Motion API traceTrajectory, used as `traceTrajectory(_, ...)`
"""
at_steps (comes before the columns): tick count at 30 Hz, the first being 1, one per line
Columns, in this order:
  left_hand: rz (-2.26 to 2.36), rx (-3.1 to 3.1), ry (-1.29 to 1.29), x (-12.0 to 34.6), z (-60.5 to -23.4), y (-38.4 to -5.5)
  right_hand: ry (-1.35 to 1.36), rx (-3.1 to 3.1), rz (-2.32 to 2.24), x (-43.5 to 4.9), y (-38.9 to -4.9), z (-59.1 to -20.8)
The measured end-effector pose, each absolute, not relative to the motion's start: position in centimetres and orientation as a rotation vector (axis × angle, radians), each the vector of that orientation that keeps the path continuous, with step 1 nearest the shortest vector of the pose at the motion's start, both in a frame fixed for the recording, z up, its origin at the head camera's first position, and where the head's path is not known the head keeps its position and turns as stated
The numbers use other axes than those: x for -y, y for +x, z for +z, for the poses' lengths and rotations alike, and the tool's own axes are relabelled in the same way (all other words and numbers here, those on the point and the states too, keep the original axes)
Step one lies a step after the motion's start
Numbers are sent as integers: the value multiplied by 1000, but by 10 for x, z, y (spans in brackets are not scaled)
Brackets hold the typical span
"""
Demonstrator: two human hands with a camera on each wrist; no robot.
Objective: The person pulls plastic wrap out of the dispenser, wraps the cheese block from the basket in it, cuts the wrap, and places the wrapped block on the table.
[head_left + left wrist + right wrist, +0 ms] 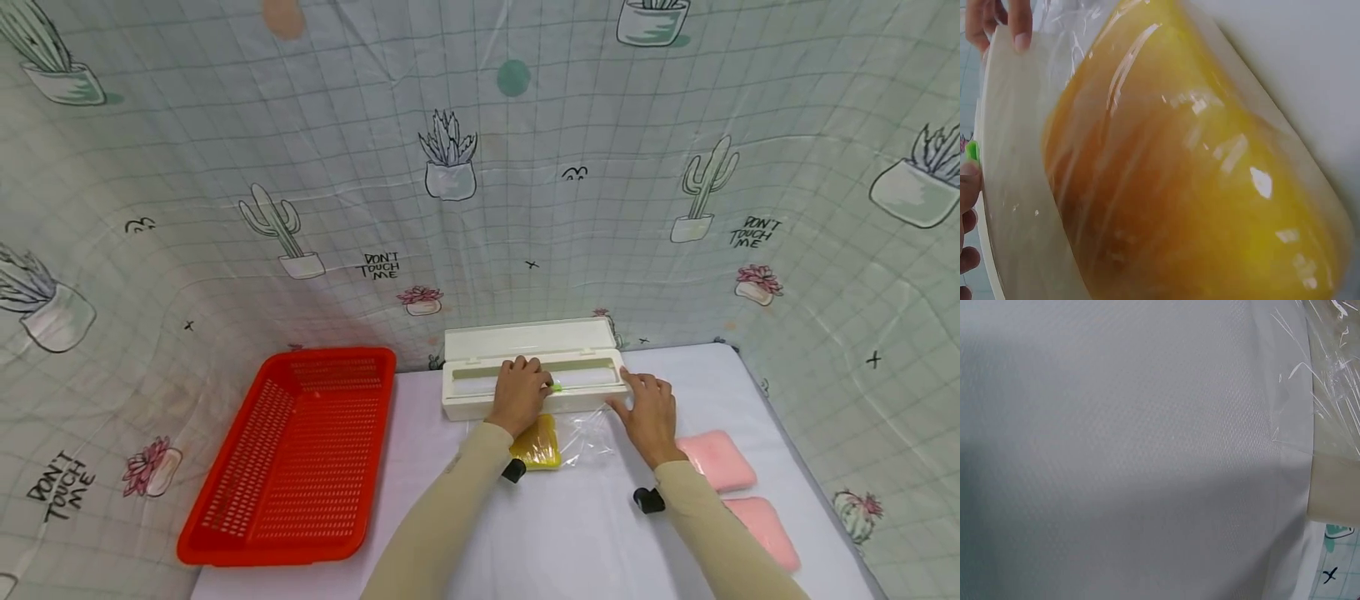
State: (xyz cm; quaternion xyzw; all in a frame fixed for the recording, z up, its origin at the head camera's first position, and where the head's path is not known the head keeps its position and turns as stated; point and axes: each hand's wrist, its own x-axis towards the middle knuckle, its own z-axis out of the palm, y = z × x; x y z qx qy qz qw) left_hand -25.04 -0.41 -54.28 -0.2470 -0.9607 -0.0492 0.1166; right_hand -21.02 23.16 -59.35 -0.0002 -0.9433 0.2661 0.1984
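Note:
A white cling film dispenser (pixel 585 403) stands at the back of the table with its lid (pixel 525 340) raised and the roll inside visible. My left hand (pixel 517 392) reaches over its front and pinches the small green slide cutter (pixel 557 387) on the front rail. The right hand (pixel 651 417) grips the dispenser's right end, thumb at the front. Clear film (pixel 588 437) hangs from the front onto the table. Under it lies a yellow rounded block (pixel 1210 187), beneath my left wrist and partly hidden by it in the head view.
A red perforated basket (pixel 315 467) sits at the left. Two pink rounded blocks (pixel 722 460) lie on the right, one partly behind my right sleeve. A patterned curtain (pixel 510 208) closes off the back and sides of the white-covered table.

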Motion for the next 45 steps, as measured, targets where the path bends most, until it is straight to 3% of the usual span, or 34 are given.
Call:
traceTrajectory(31, -110, 2818, -673, 52, -546, -243, 25, 2660, 732, -221, -213, -597)
traceTrajectory(45, -184, 2742, -585, 107, -545, -235, 4, 2657, 755, -231, -208, -592)
